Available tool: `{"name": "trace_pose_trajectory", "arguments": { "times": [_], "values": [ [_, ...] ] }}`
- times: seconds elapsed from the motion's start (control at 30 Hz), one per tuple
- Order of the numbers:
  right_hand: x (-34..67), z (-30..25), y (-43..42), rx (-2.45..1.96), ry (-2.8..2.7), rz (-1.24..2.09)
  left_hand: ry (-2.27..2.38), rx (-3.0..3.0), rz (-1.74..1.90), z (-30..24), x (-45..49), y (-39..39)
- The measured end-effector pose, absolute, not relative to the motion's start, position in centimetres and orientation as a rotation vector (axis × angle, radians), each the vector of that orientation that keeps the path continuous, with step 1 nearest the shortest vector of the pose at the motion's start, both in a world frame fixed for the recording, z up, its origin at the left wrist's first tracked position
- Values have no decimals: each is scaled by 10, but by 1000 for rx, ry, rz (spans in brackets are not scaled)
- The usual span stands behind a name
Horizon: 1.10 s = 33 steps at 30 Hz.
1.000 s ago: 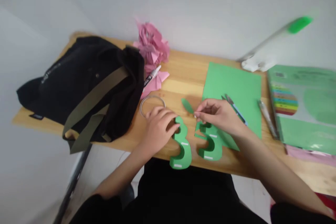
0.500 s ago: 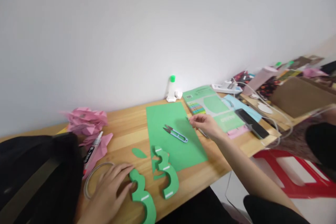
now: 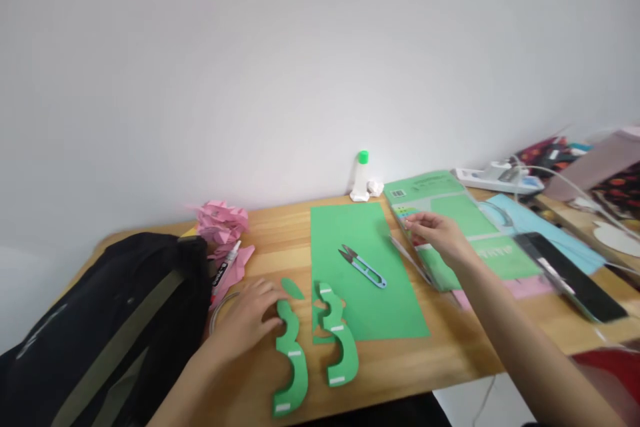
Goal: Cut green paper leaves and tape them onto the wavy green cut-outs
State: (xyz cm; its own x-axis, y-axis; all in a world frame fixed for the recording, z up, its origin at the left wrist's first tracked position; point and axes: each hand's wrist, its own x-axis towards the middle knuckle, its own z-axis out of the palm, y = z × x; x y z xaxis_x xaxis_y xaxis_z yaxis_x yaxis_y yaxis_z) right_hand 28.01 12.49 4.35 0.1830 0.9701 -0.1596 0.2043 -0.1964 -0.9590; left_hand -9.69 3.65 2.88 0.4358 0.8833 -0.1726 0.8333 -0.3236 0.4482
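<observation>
My left hand (image 3: 247, 320) lies flat with spread fingers on the wooden table (image 3: 280, 240), its fingertips touching the top of a wavy green paper cutout (image 3: 291, 360). A second wavy green cutout (image 3: 337, 340) lies just right of it, overlapping a green paper sheet (image 3: 360, 273). A small green leaf shape (image 3: 291, 288) sits above my left fingers. Blue thread snips (image 3: 363, 265) rest on the sheet. My right hand (image 3: 440, 235) hovers over the left edge of a green paper pack (image 3: 450, 213), fingers pinched; whether they hold anything is not clear.
A black bag (image 3: 115, 327) fills the left end of the table. Crumpled pink paper (image 3: 220, 221) and a marker pen (image 3: 224, 271) lie behind it. A glue bottle with a green cap (image 3: 361, 177) stands at the wall. A phone (image 3: 570, 273), power strip (image 3: 495, 179) and cables crowd the right.
My right hand has left the cutouts and reached right to the paper pack. The view has swung up and right. My left hand stays on the left cutout.
</observation>
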Motion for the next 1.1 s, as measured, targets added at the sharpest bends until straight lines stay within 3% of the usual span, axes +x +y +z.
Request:
{"name": "trace_pose_trajectory", "arguments": {
  "times": [0.6, 0.8, 1.1],
  "values": [
    [223, 42, 148, -1619, -1518, 1087, 1553, 2219, 354, 21, -117, 25],
    [236, 37, 166, -1832, -1682, 898, 1574, 2187, 391, 17, -123, 25],
    [253, 37, 200, -2273, -1921, 340, 1584, 2164, 422, 20, -120, 26]
  ]
}}
